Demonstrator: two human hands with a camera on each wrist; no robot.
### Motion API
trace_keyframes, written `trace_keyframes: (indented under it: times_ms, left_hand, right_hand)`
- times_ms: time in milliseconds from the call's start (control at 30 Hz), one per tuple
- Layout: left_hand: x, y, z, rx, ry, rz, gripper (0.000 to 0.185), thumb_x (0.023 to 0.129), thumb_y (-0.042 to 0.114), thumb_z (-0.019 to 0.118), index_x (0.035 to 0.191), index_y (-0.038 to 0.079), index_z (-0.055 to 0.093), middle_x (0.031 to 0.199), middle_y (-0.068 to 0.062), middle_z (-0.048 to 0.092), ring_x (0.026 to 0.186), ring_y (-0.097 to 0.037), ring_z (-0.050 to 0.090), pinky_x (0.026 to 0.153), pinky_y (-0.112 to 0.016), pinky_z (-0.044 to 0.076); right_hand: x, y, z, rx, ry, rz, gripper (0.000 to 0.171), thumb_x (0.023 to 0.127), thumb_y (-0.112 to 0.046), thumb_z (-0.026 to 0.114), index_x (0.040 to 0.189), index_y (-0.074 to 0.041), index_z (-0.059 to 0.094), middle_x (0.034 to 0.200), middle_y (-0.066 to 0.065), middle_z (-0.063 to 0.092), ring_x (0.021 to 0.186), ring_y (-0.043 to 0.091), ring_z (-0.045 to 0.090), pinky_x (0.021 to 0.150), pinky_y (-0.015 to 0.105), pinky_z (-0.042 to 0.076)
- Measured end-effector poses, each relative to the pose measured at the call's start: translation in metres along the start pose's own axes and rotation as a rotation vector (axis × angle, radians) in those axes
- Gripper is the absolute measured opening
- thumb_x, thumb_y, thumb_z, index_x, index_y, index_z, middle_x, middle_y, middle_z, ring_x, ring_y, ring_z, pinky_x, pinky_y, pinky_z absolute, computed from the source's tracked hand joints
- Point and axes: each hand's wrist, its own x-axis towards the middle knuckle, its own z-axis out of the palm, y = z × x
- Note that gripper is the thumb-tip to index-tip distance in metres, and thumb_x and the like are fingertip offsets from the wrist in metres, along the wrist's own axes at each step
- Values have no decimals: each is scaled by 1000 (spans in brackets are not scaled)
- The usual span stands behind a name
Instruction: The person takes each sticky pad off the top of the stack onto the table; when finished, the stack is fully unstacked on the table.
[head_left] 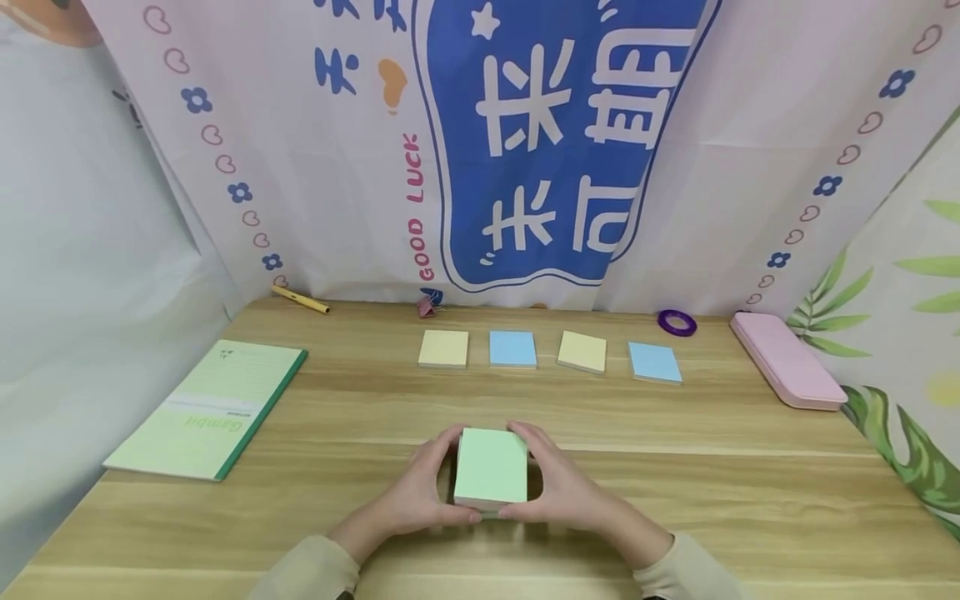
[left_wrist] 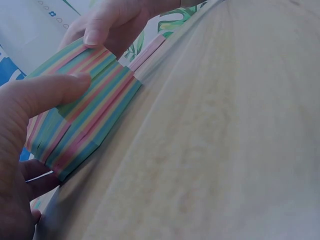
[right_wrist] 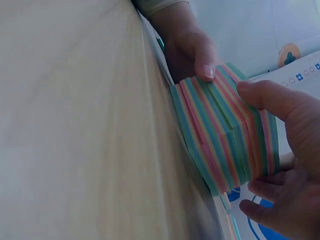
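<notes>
A thick stack of sticky notes (head_left: 491,465), light green on top, stands in front of me between both hands. My left hand (head_left: 418,493) grips its left side and my right hand (head_left: 567,492) its right side. Both thumbs press the near face, while the fingers reach round toward the far corners. In the left wrist view, the side of the stack (left_wrist: 95,112) shows green, yellow and pink stripes, with layers slightly out of line. The right wrist view shows the same uneven stripes on the stack (right_wrist: 215,132), low over the tabletop (right_wrist: 95,125).
Along the back lie a yellow pad (head_left: 443,348), a blue pad (head_left: 513,348), another yellow pad (head_left: 582,352) and another blue pad (head_left: 654,362). A green notebook (head_left: 213,408) and a yellow pen (head_left: 300,298) are leftward. Behind sit a pink clip (head_left: 427,307), purple tape (head_left: 677,322) and pink case (head_left: 787,360).
</notes>
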Motion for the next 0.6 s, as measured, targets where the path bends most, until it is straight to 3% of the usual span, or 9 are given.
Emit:
trace_keyframes:
  times_ms: [233, 400, 600]
  left_hand:
    - [1, 2, 0, 3, 7, -8, 94, 53, 47, 77, 129, 14, 32, 113, 8, 43, 105, -16, 36, 86, -46, 24]
    - [0, 3, 0, -21, 0, -24, 96, 53, 44, 78, 130, 13, 30, 112, 7, 43, 104, -19, 34, 85, -47, 25]
    - [-2, 3, 0, -25, -8, -69, 96, 53, 45, 77, 131, 15, 29, 114, 5, 41, 106, -22, 32, 85, -48, 27]
  right_hand:
    - [-4, 4, -14, -13, -12, 4, 94, 61, -41, 75, 133, -6, 25, 124, 3, 35, 104, 20, 42, 83, 38, 38]
    - [-7, 12, -29, 29, -2, -59, 85, 62, -28, 77, 128, 0, 31, 112, 4, 43, 91, 18, 48, 77, 33, 42]
    - [5, 16, -54, 138, 16, -36, 78, 63, -16, 77, 126, -3, 34, 111, 6, 47, 99, 20, 48, 86, 36, 36]
